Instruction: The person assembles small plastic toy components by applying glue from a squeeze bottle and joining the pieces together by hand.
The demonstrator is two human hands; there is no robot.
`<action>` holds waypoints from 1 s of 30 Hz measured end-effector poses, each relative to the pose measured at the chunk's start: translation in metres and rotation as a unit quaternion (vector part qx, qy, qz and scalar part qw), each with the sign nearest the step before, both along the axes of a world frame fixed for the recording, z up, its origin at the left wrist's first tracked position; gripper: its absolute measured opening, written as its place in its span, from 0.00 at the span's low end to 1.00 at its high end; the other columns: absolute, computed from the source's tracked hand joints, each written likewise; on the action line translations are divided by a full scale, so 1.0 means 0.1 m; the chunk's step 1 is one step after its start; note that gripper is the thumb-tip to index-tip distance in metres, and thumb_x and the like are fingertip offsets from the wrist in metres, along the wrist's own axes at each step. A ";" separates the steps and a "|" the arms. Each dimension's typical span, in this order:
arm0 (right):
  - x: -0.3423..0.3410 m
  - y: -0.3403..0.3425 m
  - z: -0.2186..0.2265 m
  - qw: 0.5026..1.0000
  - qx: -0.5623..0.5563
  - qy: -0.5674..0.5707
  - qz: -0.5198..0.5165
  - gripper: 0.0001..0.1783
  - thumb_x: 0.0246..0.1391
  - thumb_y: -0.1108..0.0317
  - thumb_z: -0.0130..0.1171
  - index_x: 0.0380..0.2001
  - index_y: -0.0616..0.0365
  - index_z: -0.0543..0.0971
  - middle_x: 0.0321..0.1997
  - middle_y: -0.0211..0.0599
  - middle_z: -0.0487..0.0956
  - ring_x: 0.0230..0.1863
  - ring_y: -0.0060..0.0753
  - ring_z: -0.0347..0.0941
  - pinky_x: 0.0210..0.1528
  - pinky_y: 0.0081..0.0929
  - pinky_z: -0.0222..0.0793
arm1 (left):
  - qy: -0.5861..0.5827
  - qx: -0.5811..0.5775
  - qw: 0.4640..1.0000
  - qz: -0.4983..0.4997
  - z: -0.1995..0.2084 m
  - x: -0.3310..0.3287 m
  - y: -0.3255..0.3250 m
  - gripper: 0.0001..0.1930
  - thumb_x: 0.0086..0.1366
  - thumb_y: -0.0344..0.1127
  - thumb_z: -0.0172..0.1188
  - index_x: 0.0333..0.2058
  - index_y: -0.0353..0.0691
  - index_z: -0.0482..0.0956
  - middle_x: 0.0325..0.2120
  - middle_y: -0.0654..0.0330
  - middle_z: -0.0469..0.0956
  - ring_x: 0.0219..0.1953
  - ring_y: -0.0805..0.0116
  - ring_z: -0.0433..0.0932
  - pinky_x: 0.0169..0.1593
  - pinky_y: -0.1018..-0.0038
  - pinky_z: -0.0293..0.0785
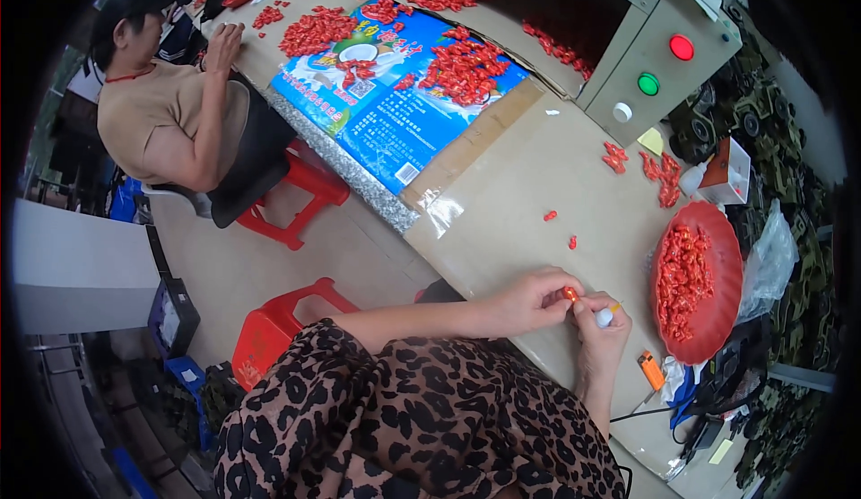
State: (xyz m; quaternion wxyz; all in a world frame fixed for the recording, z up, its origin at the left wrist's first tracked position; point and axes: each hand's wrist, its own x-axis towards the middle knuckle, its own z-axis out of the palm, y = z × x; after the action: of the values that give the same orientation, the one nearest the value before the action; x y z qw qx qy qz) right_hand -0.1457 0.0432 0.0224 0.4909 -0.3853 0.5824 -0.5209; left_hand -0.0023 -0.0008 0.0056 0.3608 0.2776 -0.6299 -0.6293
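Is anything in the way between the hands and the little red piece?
Nothing visible: the left hand pinches the red piece, and the right hand, holding a small white object, is right beside it.

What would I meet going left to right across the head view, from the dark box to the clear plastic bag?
Dark box, nearer red stool, left hand, right hand, red dish, clear plastic bag.
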 end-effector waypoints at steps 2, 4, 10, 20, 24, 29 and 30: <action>0.00 -0.02 -0.03 1.000 -0.021 0.008 -0.001 0.03 0.41 0.79 0.54 0.19 0.62 0.72 0.20 0.29 0.70 0.19 0.14 0.61 0.20 0.10 0.56 | 0.002 0.008 1.000 0.000 -0.02 0.00 -0.01 0.10 0.53 0.26 0.50 0.36 0.37 0.69 0.29 0.62 0.65 0.27 0.78 0.64 0.32 0.82 0.64; -0.01 -0.02 -0.05 1.000 -0.024 0.011 -0.001 0.03 0.41 0.79 0.54 0.19 0.62 0.72 0.20 0.29 0.70 0.19 0.15 0.61 0.21 0.11 0.57 | 0.005 0.017 1.000 -0.003 -0.03 -0.01 -0.02 0.10 0.53 0.26 0.50 0.36 0.37 0.69 0.29 0.62 0.65 0.27 0.78 0.64 0.32 0.82 0.64; -0.02 -0.04 -0.05 1.000 -0.022 -0.005 -0.002 0.02 0.42 0.79 0.54 0.20 0.62 0.72 0.20 0.30 0.71 0.19 0.17 0.63 0.22 0.14 0.58 | 0.015 -0.005 1.000 0.010 -0.04 -0.02 -0.03 0.10 0.53 0.26 0.50 0.36 0.37 0.69 0.28 0.62 0.64 0.27 0.78 0.64 0.32 0.83 0.64; 0.00 -0.02 -0.01 1.000 -0.005 -0.020 0.014 0.03 0.41 0.80 0.55 0.19 0.63 0.73 0.21 0.28 0.71 0.22 0.15 0.62 0.26 0.12 0.56 | 0.052 0.040 0.998 -0.003 -0.05 0.00 -0.02 0.08 0.57 0.24 0.47 0.36 0.35 0.70 0.29 0.63 0.67 0.32 0.78 0.66 0.36 0.82 0.64; -0.01 0.00 -0.02 1.000 -0.011 -0.019 0.011 0.03 0.41 0.81 0.54 0.19 0.63 0.73 0.22 0.28 0.71 0.23 0.15 0.62 0.27 0.12 0.57 | 0.096 0.108 0.989 -0.012 -0.03 -0.02 0.03 0.08 0.57 0.24 0.47 0.36 0.34 0.70 0.29 0.64 0.67 0.32 0.80 0.66 0.37 0.83 0.64; -0.03 0.01 0.03 0.997 0.025 0.072 -0.016 0.02 0.40 0.78 0.57 0.19 0.62 0.73 0.21 0.27 0.72 0.24 0.14 0.64 0.28 0.12 0.60 | 0.057 0.133 0.989 -0.034 0.02 -0.05 -0.05 0.07 0.56 0.24 0.48 0.35 0.34 0.71 0.30 0.65 0.68 0.34 0.81 0.66 0.38 0.83 0.64; -0.02 -0.02 0.04 0.996 0.026 0.087 -0.008 0.03 0.39 0.77 0.58 0.19 0.62 0.74 0.21 0.26 0.72 0.24 0.14 0.64 0.28 0.12 0.60 | 0.058 0.149 0.987 -0.020 0.00 -0.06 -0.03 0.07 0.57 0.25 0.48 0.35 0.34 0.71 0.30 0.65 0.68 0.35 0.81 0.66 0.39 0.83 0.64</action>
State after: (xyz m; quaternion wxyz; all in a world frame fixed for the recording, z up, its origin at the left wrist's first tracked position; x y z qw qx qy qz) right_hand -0.1473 0.0410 0.0264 0.4439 -0.4115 0.6394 -0.4741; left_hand -0.0078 -0.0040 0.0058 0.3387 0.2789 -0.5127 -0.7380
